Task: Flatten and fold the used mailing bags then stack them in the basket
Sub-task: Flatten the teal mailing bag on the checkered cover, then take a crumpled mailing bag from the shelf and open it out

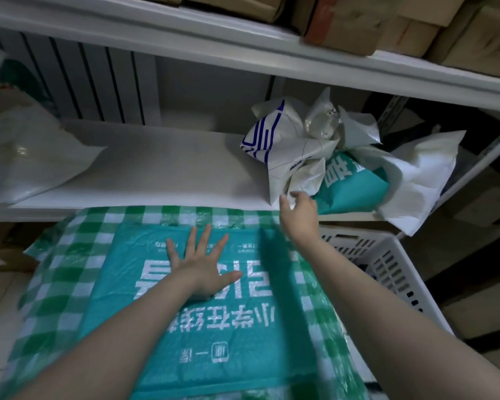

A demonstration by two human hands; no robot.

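Now | left hand [202,272] spread flat on teal bag [185,342] | right hand [299,212] loosely open | white bag [295,148] at its 12 o'clock

The flat teal bag [119,284] carries white Chinese print, upside down to the camera. One line begins "小学在线", and the rest of it is covered by an arm. Above it stand larger characters, "引" among them, partly covered. The small print and logo cannot be read. A second teal bag [355,189] shows cut-off white characters, also unreadable.
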